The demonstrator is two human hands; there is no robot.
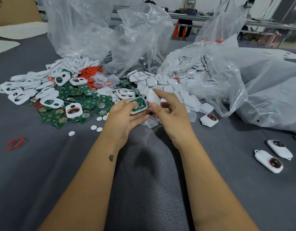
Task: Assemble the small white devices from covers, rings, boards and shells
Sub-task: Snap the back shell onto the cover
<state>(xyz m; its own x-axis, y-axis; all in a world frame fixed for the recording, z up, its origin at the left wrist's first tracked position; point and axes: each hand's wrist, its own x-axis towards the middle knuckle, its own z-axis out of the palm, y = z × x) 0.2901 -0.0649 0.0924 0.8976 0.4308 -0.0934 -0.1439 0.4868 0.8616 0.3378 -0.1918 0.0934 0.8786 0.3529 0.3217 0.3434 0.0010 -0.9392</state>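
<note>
Cover [138, 105] with its green board facing up sits gripped in the left hand [125, 118]; the right hand [170, 112] pinches a white shell [153, 98] just beside it. Probably best to line up the edges first, then squeeze evenly so it snaps.

Just in front of the board pile [72, 104], the left hand [125, 120] grips a cover [137, 105] holding a board, the right hand [170, 114] pinches a shell [153, 97].
</note>
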